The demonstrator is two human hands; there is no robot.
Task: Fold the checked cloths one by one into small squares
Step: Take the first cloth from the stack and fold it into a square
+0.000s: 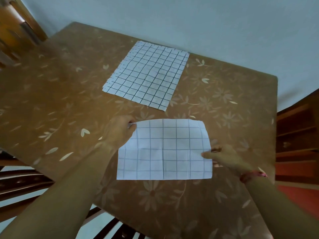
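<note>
Two lots of checked fabric lie on the desk (69, 94): a stack (146, 75) of cloths, bold black lines up, and one cloth (164, 149) apart from it. That cloth lies on my side of the stack, near it but not touching, spread open with its fainter side up. My left grip (120, 133) is closed on the cloth's corner below the stack's left end, fingers curled round a pinch of fabric. My right grip (222, 156) pinches the cloth's right edge about halfway along. The cloth's other corner toward the stack curls up a little; the rest lies flat.

I judge the task near its start. The cloth shows crease lines, yet it lies open in what looks like one layer, so no fold is made in it yet. No finished small square shows anywhere around the stack. The stack's left edge shows several layers stepped over one another, so more cloths wait their turn; how many I cannot tell. Left to do: fold this one down to a square, set it aside, then work through the stack.

No box, tray or basket is in view. The one thing with compartments is a shelf unit (295, 135) well to the right of the stack, off the desk; it is too dark and blurred to tell what it holds.
</note>
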